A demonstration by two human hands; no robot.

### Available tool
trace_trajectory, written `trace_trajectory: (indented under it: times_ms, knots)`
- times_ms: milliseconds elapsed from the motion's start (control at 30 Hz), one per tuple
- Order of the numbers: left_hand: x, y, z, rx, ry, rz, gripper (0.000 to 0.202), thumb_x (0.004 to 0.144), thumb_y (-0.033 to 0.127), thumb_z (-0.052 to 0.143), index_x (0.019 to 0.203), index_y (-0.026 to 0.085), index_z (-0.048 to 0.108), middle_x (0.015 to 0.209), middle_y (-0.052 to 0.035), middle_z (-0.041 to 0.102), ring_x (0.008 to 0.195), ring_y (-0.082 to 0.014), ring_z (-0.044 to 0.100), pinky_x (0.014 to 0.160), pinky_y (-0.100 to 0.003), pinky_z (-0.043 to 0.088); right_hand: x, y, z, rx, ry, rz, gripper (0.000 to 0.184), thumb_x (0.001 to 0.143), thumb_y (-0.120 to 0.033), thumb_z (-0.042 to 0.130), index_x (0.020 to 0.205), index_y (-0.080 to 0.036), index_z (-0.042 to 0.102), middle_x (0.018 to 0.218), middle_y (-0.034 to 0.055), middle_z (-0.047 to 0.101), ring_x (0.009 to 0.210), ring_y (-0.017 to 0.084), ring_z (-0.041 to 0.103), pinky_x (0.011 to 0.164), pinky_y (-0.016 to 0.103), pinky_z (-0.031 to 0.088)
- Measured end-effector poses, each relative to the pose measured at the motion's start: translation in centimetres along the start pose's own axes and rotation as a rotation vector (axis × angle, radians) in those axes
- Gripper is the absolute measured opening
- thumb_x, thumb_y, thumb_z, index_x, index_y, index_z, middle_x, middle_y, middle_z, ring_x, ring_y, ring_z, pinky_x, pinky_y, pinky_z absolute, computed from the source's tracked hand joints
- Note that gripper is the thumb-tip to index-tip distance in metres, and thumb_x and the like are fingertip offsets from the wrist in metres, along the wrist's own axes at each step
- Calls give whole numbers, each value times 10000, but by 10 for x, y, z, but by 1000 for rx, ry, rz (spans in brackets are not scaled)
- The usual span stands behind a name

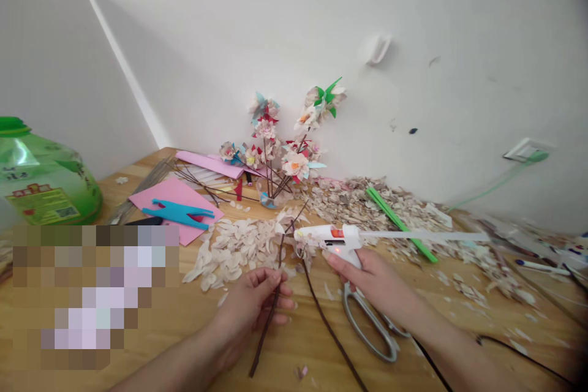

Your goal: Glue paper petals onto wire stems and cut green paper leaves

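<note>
My left hand (257, 303) is closed around a thin brown twig (269, 318), holding it upright-tilted so its top, with a few pale petals (287, 217) attached, points away from me. My right hand (372, 278) grips a white hot glue gun (337, 237). Its nozzle points left and sits close to the top of the twig. A glue stick juts out of the back of the gun to the right. A second brown stem (331, 334) lies on the table between my hands.
A heap of pale petals (234, 248) covers the wooden table (312, 343) ahead. Grey scissors (367, 324) lie under my right wrist. Paper flowers (285, 147) stand against the wall. Pink paper (177, 196), a green strip (399, 223) and a green jug (41, 177) are around.
</note>
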State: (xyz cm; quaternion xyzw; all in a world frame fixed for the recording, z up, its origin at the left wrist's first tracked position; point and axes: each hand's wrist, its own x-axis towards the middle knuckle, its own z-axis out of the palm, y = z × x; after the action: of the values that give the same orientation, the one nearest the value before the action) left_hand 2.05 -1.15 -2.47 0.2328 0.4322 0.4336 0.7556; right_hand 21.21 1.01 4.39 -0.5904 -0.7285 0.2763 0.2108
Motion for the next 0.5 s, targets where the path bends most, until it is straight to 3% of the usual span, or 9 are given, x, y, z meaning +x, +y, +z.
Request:
trace_trajectory:
  times_ms: [233, 500]
  knots:
    - [1, 1, 0, -30, 41, 32, 119, 720, 253, 612, 720, 142, 569, 602, 3, 617, 510, -102, 592, 463, -202, 456, 5, -5, 0, 0, 16, -46, 371, 793, -517, 432, 744, -203, 625, 575, -20, 589, 515, 159, 523, 494, 231, 372]
    - [0, -2, 3, -81, 145, 59, 96, 718, 232, 614, 710, 150, 564, 610, 7, 623, 517, -99, 596, 464, -193, 449, 15, -16, 6, -30, -1, -66, 383, 778, -513, 442, 624, -180, 553, 569, -17, 554, 529, 145, 504, 510, 234, 384]
